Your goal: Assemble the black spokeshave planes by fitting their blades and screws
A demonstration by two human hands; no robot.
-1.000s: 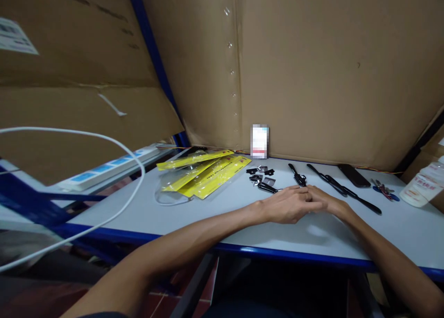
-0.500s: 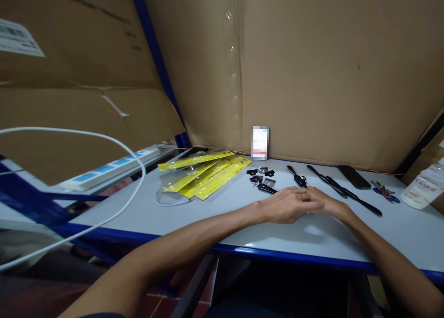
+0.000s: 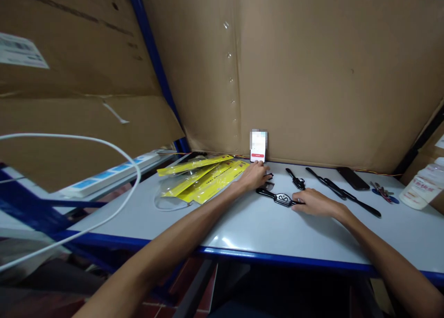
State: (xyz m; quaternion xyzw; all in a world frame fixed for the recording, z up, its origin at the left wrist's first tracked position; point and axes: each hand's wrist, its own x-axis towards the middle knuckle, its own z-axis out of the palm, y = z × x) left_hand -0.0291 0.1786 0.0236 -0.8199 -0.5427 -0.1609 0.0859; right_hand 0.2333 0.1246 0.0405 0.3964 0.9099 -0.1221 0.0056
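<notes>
My right hand (image 3: pixel 314 202) is closed around the right handle of a black spokeshave (image 3: pixel 283 199), which lies low over the table. My left hand (image 3: pixel 255 174) reaches forward with its fingers apart, over a small group of loose parts. Beside its fingers a grey metal blade (image 3: pixel 268 186) shows; the other small black parts are mostly hidden under the hand. A lit phone (image 3: pixel 258 147) leans on the cardboard just beyond the left fingertips. Further right lie a shorter-looking black spokeshave (image 3: pixel 296 179) and long black spokeshaves (image 3: pixel 326 181).
Yellow blister packs (image 3: pixel 211 181) lie left of my left forearm. At the right are a dark phone (image 3: pixel 353 178), keys (image 3: pixel 383 192) and a white bottle (image 3: pixel 421 188). A white cable (image 3: pixel 133 170) loops past a power strip (image 3: pixel 111 172). Cardboard (image 3: pixel 298 77) walls the back.
My hands were together over the table's middle and have parted. The left moved forward and left to the small parts; the right now grips a spokeshave, more of which shows.
</notes>
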